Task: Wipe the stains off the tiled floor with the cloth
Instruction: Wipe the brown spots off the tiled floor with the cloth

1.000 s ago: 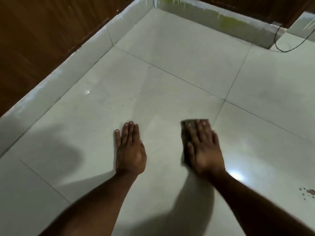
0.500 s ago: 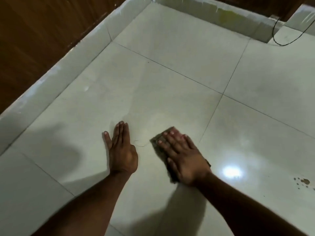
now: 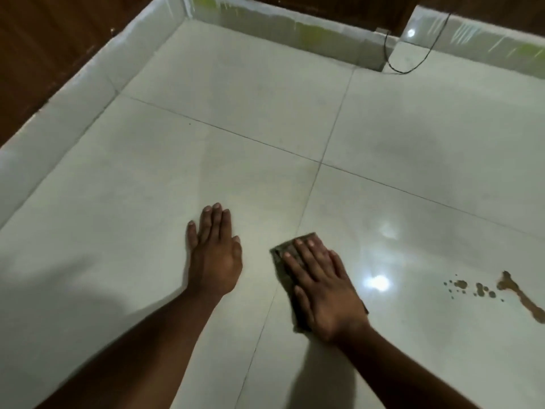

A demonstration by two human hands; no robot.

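bare floor, stains right

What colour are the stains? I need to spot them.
Brown stains, clearest in the head view.

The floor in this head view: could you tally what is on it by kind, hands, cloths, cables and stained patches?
Hands: 2, the left hand flat on the floor, the right hand pressing flat on the cloth.
Cloths: 1, the cloth.
Cables: 1, the black cable.
Stained patches: 1, the brown stains, clear of the cloth.
Total: 5
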